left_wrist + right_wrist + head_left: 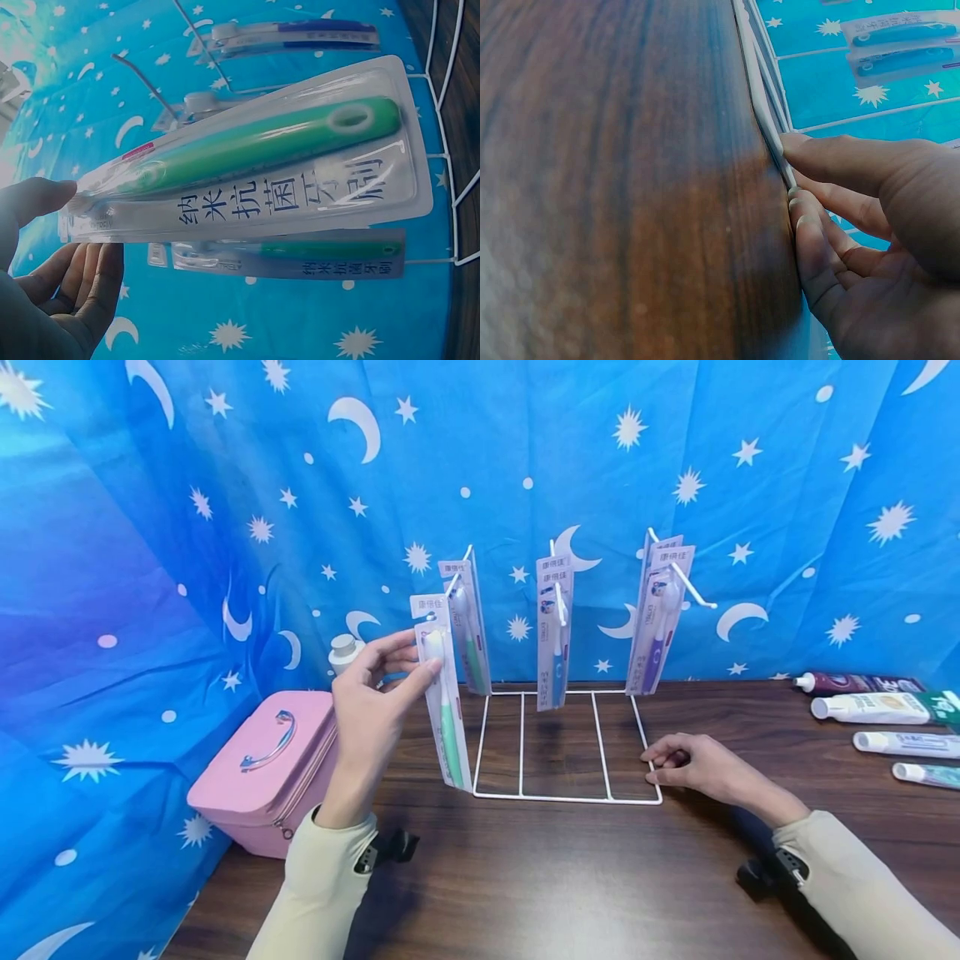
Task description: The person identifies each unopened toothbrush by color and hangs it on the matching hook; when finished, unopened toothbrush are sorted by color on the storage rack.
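My left hand point(378, 693) pinches the edge of a packaged green toothbrush point(450, 735) between thumb and fingers, near the card's top. This pack overlaps the tip of the left front hook in the head view, its lower end beside the front left corner of a white wire rack point(566, 798). Behind it hangs another green toothbrush pack point(474, 643). Blue toothbrush packs point(556, 668) hang from the middle, and purple toothbrush packs point(658, 643) on the right. My right hand point(701, 767) grips the rack's front right corner, thumb on the wire point(769, 139) in the right wrist view.
A pink case point(258, 756) with a silver handle sits at the left, a white bottle point(345, 652) behind it. Several toothpaste tubes point(873, 708) lie along the right of the brown table point(570, 877). A blue star-patterned curtain point(480, 435) hangs behind.
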A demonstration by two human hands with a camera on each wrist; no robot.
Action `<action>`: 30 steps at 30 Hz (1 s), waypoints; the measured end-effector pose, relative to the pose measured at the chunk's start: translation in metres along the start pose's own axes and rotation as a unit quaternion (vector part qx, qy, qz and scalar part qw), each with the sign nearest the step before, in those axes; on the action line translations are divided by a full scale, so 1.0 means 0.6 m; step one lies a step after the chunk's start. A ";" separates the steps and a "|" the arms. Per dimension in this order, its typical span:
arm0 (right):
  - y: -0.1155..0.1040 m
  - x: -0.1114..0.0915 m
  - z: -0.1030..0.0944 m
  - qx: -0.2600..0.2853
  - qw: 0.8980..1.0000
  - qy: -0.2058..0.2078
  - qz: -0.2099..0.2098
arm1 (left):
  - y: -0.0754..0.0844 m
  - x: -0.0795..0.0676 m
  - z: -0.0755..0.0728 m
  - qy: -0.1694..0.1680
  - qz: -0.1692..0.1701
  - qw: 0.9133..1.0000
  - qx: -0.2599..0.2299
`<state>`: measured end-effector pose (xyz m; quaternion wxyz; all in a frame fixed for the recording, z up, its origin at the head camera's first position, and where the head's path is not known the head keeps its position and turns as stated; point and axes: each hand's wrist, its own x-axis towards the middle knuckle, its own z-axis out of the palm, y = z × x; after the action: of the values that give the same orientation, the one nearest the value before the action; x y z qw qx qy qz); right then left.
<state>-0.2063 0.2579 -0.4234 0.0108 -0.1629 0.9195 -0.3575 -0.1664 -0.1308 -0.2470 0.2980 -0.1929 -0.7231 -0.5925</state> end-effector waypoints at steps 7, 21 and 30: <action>-0.002 -0.001 -0.002 0.007 1.000 -0.001 -0.003 | -0.018 0.011 0.007 0.000 -0.001 1.000 -0.007; 0.000 -0.001 -0.002 0.013 1.000 -0.006 -0.001 | -0.049 0.039 0.030 0.007 0.017 1.000 0.003; 0.000 -0.003 -0.003 0.017 1.000 -0.003 -0.003 | -0.078 0.057 0.048 0.025 0.018 0.999 0.008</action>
<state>-0.2050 0.2598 -0.4221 0.0154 -0.1668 0.9128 -0.3724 -0.2271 -0.1160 -0.2626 0.3281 -0.1887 -0.7166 -0.5859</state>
